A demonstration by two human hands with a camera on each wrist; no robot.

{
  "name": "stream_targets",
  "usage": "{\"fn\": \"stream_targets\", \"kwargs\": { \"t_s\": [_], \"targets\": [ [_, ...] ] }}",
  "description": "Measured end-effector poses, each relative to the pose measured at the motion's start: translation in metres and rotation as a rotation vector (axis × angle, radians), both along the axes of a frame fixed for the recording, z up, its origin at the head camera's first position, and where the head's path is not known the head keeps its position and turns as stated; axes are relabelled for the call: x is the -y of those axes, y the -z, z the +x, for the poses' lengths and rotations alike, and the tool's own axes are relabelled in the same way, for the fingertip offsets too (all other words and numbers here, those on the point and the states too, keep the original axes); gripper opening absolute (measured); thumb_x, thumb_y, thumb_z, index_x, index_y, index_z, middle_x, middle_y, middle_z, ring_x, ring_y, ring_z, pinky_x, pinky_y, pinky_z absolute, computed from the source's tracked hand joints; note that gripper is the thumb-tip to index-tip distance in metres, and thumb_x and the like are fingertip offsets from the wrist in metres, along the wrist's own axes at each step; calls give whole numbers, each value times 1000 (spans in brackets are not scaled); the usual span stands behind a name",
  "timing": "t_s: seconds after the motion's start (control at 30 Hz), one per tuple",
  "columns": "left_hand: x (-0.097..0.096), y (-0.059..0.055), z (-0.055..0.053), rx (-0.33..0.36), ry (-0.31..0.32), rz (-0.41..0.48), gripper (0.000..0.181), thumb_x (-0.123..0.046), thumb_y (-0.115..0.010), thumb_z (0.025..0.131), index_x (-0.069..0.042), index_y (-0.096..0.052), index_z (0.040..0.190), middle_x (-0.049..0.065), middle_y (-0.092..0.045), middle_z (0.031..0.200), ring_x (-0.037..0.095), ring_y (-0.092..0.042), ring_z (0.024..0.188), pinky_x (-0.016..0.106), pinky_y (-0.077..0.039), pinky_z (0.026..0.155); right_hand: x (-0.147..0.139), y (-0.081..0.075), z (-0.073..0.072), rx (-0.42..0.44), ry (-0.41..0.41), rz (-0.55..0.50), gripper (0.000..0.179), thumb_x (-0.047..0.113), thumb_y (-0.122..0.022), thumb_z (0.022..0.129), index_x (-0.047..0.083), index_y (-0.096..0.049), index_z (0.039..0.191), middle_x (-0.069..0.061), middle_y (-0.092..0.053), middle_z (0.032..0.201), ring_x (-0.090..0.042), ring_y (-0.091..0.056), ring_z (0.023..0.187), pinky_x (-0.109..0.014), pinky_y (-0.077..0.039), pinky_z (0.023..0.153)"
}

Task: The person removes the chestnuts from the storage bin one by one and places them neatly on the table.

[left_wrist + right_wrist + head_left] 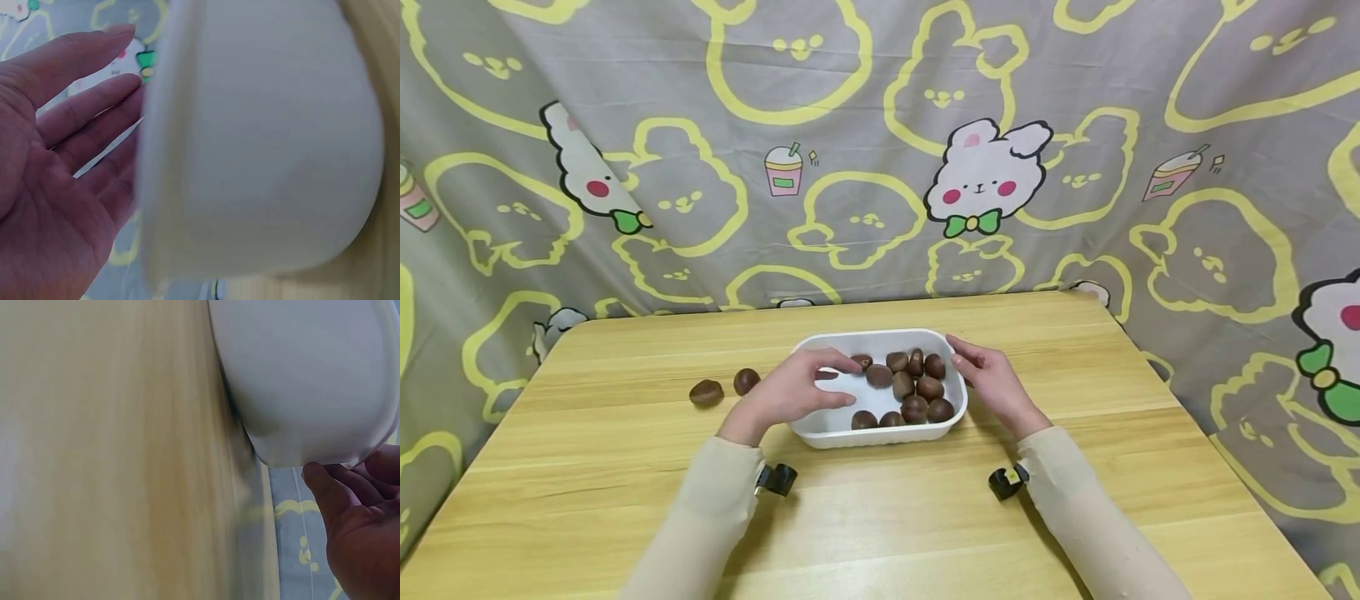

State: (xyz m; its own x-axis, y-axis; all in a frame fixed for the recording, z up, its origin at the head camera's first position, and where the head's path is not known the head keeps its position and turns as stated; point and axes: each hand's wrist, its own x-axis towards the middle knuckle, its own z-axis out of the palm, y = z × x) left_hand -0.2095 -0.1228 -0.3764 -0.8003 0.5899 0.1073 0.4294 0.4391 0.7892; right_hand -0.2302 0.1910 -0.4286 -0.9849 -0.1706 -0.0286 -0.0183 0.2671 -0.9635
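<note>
A white plastic tray (820, 439) holds several brown chestnuts (903, 385), mostly toward its right half. Over the tray's left side reaches my left hand (793, 387), thumb and fingers apart, fingertips close to a chestnut (861, 362) at the back. Nothing lies in that palm in the left wrist view, where the tray's outer wall (275, 144) fills the right side. My right hand (996, 383) touches the tray's right end from outside. In the right wrist view its fingertips (315, 475) meet the end wall near the rim.
Two loose chestnuts lie on the wooden table (880, 525) left of the tray: one farther out (706, 393), another (747, 382) beside the left hand. A patterned grey curtain (850, 150) hangs behind the table and along both sides.
</note>
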Motion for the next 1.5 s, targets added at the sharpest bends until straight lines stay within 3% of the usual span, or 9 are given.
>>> {"fn": "stream_targets", "kwargs": {
  "t_s": [0.3,0.57,0.87,1.23,1.4,1.5],
  "targets": [
    [-22,15,-5,75,49,-135,39,-12,-80,81,3,-66,114,15,-66,113,30,-61,107,39,-50,94,0,0,0,-9,2,17,42,13,-50,104,3,-46,145,-14,-42,148,-26,-38,136,-35,-38,105],
    [-28,23,-7,51,71,-273,33,-10,-82,78,0,-68,107,7,-68,103,24,-64,94,31,-51,85,1,-1,1,-11,-5,22,42,14,-50,104,4,-46,145,-14,-41,149,-26,-39,136,-34,-39,104],
    [-29,27,-9,91,113,-271,21,0,-76,80,-1,-70,101,3,-68,94,17,-65,87,26,-51,81,-1,-1,-1,-15,-14,24,42,14,-50,104,5,-46,145,-13,-42,149,-25,-39,136,-33,-40,103],
    [-31,25,-7,30,95,-357,17,-6,-79,80,-5,-71,95,-1,-67,88,15,-63,84,30,-50,83,-2,-1,0,-21,-17,13,42,14,-50,104,3,-45,145,-15,-41,149,-28,-38,136,-34,-40,103],
    [-30,28,-7,30,86,-331,16,-8,-79,80,-5,-72,94,-2,-68,86,11,-63,81,29,-51,81,0,-6,3,-14,-21,13,42,13,-49,104,3,-45,145,-15,-41,149,-28,-39,136,-35,-40,103],
    [-28,29,-7,-4,78,-306,17,-10,-79,79,-5,-72,94,-2,-66,89,12,-62,83,29,-50,81,0,-6,2,-11,-21,18,42,12,-49,104,3,-45,145,-15,-41,149,-28,-39,135,-34,-41,102]
  ]
}}
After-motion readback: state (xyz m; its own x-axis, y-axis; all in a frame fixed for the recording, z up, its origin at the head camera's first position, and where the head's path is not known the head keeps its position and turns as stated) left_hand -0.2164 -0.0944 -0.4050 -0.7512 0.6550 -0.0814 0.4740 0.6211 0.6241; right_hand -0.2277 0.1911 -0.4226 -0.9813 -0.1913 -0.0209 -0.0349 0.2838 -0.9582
